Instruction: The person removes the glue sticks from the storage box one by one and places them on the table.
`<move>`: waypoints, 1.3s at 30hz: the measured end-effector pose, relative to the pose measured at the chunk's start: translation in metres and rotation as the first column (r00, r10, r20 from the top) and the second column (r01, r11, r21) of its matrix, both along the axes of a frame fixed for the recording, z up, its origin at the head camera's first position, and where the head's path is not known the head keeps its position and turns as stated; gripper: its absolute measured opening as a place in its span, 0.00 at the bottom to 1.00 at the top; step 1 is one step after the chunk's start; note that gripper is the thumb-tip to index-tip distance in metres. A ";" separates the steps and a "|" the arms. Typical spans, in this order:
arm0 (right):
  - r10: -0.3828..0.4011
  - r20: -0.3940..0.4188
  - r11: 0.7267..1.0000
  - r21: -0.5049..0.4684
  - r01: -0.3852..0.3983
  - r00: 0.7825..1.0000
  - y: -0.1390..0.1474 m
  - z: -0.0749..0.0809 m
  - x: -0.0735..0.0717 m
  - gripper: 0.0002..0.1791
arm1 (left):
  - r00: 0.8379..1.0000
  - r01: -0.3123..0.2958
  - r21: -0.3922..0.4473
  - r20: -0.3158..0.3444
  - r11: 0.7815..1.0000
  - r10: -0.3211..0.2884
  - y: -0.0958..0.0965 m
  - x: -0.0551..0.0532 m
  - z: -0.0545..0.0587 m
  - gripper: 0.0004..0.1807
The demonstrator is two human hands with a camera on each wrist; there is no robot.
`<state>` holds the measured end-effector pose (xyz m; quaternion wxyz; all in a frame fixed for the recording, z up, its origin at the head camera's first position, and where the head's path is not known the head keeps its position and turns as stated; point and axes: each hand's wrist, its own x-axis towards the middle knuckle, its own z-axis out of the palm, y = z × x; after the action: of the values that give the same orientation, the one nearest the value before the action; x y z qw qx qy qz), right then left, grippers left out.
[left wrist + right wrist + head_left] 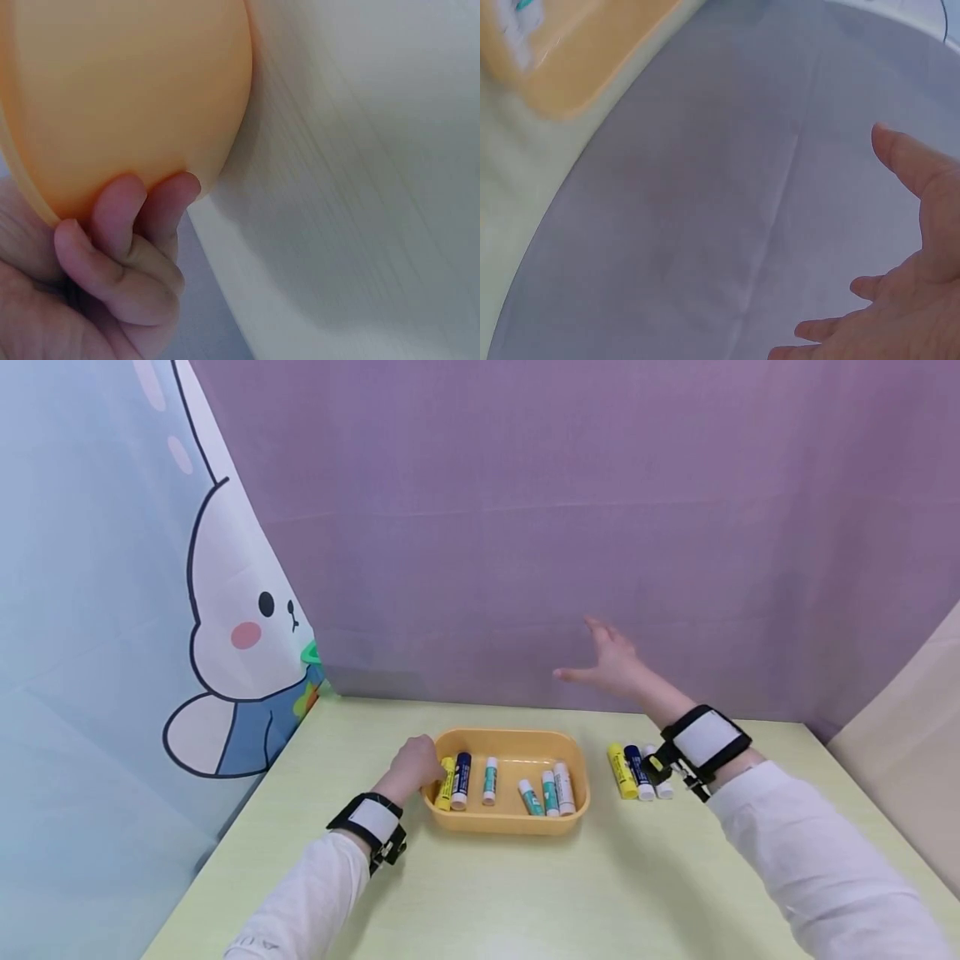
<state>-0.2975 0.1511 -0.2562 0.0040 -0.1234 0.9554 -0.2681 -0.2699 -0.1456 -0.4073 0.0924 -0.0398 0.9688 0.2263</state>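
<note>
My left hand (415,765) grips the left end of a yellow-orange plastic tray (506,826) on the table. In the left wrist view its fingers (124,206) curl against the tray's outer wall. Inside the tray lie several glue sticks: a yellow one (445,783) and a dark blue one (461,781) by the left wall, a teal-and-white one (490,780) near the middle, and more at the right, among them a white one (563,787). My right hand (617,664), fingers spread and holding nothing, is raised in the air to the right of the tray, towards the back.
Right of the tray, under my right forearm, a yellow glue stick (622,771), a dark blue one (639,772) and a white one (663,788) lie side by side on the pale green table (495,893). A purple curtain (480,543) hangs behind the table's back edge.
</note>
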 end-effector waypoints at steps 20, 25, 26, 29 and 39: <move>0.138 0.038 0.990 -0.024 -0.137 0.990 -0.093 -0.038 0.025 0.57 | 1.000 0.002 -0.005 -0.003 1.000 -0.002 0.000 0.001 0.001 0.11; 0.162 0.073 0.986 -0.053 -0.158 0.984 -0.108 -0.060 0.031 0.56 | 1.000 0.012 -0.003 0.000 1.000 -0.012 0.000 0.001 0.000 0.11; 0.164 0.090 0.985 -0.063 -0.159 0.982 -0.110 -0.065 0.032 0.56 | 1.000 0.012 -0.006 0.000 1.000 -0.012 0.000 0.000 0.000 0.11; 0.175 0.134 0.983 -0.087 -0.164 0.975 -0.116 -0.077 0.035 0.56 | 1.000 0.012 -0.015 0.003 1.000 -0.012 0.001 0.000 -0.001 0.11; 0.238 0.196 0.969 -0.106 -0.221 0.951 -0.129 -0.114 0.034 0.46 | 1.000 0.021 -0.049 -0.002 0.999 -0.021 0.002 -0.001 0.000 0.13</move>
<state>-0.2631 0.0219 -0.3697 0.1297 -0.2052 0.9170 -0.3165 -0.2713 -0.1440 -0.4070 0.0924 -0.0317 0.9746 0.2016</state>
